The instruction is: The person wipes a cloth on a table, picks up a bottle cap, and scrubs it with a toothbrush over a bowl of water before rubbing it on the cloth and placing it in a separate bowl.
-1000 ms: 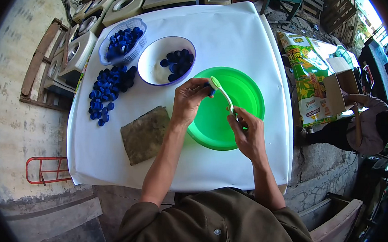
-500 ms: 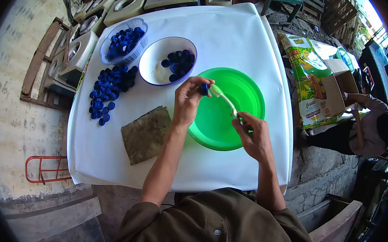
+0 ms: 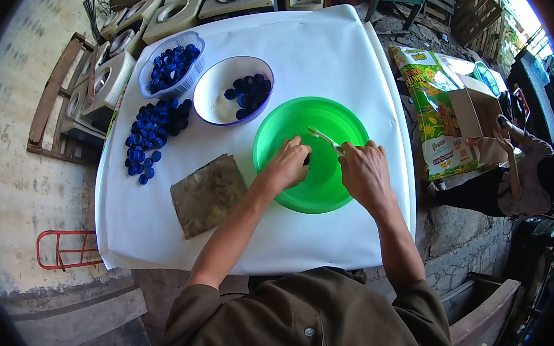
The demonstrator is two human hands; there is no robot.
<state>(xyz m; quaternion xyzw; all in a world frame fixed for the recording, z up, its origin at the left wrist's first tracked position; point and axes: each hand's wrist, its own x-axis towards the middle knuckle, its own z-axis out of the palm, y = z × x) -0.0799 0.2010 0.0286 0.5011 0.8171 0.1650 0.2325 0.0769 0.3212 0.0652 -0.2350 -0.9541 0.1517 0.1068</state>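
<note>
Over the near left part of a green basin (image 3: 320, 199), my left hand (image 3: 287, 164) is closed on a dark blue cap (image 3: 307, 160), mostly hidden by the fingers. My right hand (image 3: 363, 170) grips a pale toothbrush (image 3: 326, 139) at the basin's right side, its head pointing up and left, apart from the cap. Behind the basin, a white bowl (image 3: 214, 100) with a purple rim holds several blue caps. A loose pile of blue caps (image 3: 152, 133) lies left of that bowl, and a pale basket (image 3: 197, 66) behind the pile holds more.
A stained brown slab (image 3: 209, 196) lies on the white-covered table (image 3: 320, 54), left of my left forearm. Beyond the table's right edge are an open cardboard box (image 3: 478, 110) and a person (image 3: 527, 175). A red metal frame (image 3: 67, 249) stands at the left.
My left hand has lowered with the cap into the basin area. My right hand has turned palm down, and the toothbrush has moved away from the cap. The person's hands have shifted.
</note>
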